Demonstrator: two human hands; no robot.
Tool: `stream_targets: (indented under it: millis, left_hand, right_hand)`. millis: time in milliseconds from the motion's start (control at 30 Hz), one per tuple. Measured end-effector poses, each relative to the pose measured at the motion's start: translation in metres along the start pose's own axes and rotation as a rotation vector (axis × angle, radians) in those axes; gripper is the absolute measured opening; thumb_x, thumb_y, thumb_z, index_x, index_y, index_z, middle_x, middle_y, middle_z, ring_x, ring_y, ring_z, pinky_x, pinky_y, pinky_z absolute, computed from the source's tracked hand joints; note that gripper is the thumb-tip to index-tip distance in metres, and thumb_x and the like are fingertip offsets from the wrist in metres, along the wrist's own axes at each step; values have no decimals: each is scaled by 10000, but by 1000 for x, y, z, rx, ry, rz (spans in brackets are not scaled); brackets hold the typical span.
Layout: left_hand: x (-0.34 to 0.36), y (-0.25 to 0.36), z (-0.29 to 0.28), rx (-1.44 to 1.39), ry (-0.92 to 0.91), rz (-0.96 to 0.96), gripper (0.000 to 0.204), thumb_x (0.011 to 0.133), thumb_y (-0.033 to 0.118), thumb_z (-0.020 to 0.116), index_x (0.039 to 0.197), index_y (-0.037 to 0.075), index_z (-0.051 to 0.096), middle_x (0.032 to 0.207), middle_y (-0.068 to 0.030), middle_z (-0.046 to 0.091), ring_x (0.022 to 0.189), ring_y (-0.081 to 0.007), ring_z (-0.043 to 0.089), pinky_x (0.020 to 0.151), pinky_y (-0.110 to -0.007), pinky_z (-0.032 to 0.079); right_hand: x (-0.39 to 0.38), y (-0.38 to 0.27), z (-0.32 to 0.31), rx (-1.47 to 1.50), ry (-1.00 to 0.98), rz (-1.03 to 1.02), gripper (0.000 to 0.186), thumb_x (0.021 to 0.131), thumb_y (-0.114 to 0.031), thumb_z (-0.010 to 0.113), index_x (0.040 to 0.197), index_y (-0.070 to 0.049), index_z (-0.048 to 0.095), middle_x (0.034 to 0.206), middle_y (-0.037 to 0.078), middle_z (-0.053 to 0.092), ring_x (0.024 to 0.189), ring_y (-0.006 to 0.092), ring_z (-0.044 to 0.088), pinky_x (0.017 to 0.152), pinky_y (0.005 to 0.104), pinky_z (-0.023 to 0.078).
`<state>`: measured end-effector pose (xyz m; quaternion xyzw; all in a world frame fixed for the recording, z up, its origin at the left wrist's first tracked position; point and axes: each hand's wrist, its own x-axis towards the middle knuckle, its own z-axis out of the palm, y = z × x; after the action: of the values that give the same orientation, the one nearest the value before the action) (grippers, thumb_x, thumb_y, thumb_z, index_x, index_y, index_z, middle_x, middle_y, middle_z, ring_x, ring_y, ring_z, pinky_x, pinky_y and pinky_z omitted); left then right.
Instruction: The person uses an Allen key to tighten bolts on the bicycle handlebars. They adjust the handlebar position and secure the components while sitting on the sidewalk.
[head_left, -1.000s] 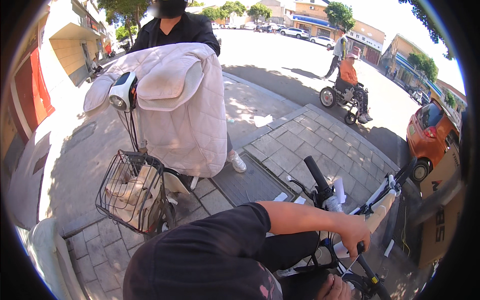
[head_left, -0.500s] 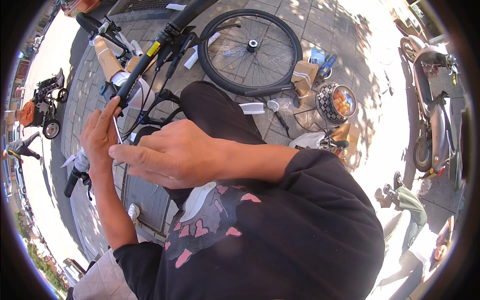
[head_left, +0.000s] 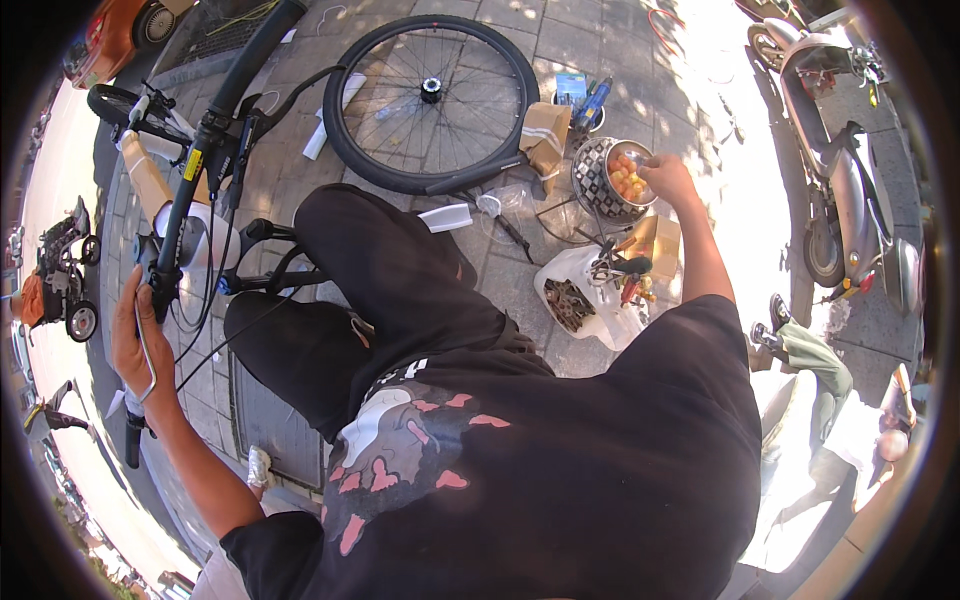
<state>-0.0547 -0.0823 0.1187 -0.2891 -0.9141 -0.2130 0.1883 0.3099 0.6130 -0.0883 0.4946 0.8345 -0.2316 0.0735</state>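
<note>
On the left, my left hand (head_left: 138,340) is at the stem (head_left: 160,268) of a dark bicycle handlebar (head_left: 190,180). A bent metal hex key (head_left: 146,358) lies along its palm, its upper end between fingers and thumb. Whether its tip sits in a bolt is hidden. To the right, my right hand (head_left: 670,180) reaches over the rim of a metal bowl (head_left: 648,202). Its fingertips are drawn together at small yellow-red round fruits (head_left: 627,182); what they pinch, if anything, I cannot make out. The bowl rests on a black-and-white checkered round seat (head_left: 592,172).
A bicycle wheel (head_left: 338,125) lies flat on the paving ahead. Near the bowl are a white bag (head_left: 600,328) with tools beside it, a cardboard piece (head_left: 545,135) and a blue tool (head_left: 596,98). A scooter (head_left: 830,170) stands far right; a person sits below it.
My right hand has left the hex key and swung right to the fruit bowl. My left hand stays at the stem with the hex key. The view has shifted right.
</note>
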Motion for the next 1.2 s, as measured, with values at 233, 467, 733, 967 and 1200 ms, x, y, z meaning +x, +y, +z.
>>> stream_targets:
  millis: [233, 467, 733, 967, 1200]
  left_hand:
    - [-7, -14, -3, -36, 85, -112, 337, 1163, 224, 602, 1379, 6, 742, 1309, -110, 775, 1141, -178, 739, 990, -317, 600]
    - [-32, -18, -14, -116, 219, -207, 348, 1161, 215, 602, 1378, -26, 728, 1322, -125, 766, 1148, -190, 738, 986, -326, 617]
    - [-6, 46, -76, -27, 325, 77, 239, 979, 130, 793, 1217, 103, 800, 911, -100, 765, 812, -277, 748, 723, -379, 584]
    - [-97, 47, -81, -200, 546, -110, 231, 999, 150, 805, 1226, 113, 795, 953, -104, 803, 809, -279, 776, 707, -369, 593]
    - [-213, 52, -101, -288, 610, -402, 282, 1098, 273, 709, 1283, 69, 773, 1033, -75, 799, 890, -172, 739, 783, -306, 570]
  right_hand:
    - [6, -19, 6, -416, -221, -236, 482, 921, -226, 723, 1401, -273, 738, 1316, 126, 774, 1216, 341, 734, 1030, 461, 581]
    - [49, -6, 38, -623, -190, -531, 437, 933, -300, 706, 1367, -269, 735, 1234, 169, 784, 1149, 384, 744, 984, 484, 590]
    - [39, -24, -28, -402, -190, -606, 529, 918, -469, 752, 1287, -90, 746, 1137, 237, 780, 1084, 420, 743, 950, 520, 581]
    - [-46, -289, -101, 42, 114, -1085, 352, 1039, -268, 795, 1214, 25, 705, 991, 119, 743, 827, 246, 688, 766, 366, 584]
    - [-220, -521, -64, 665, -225, -1627, 341, 1077, -175, 722, 1365, -12, 641, 1029, 10, 624, 908, 94, 563, 817, 265, 448]
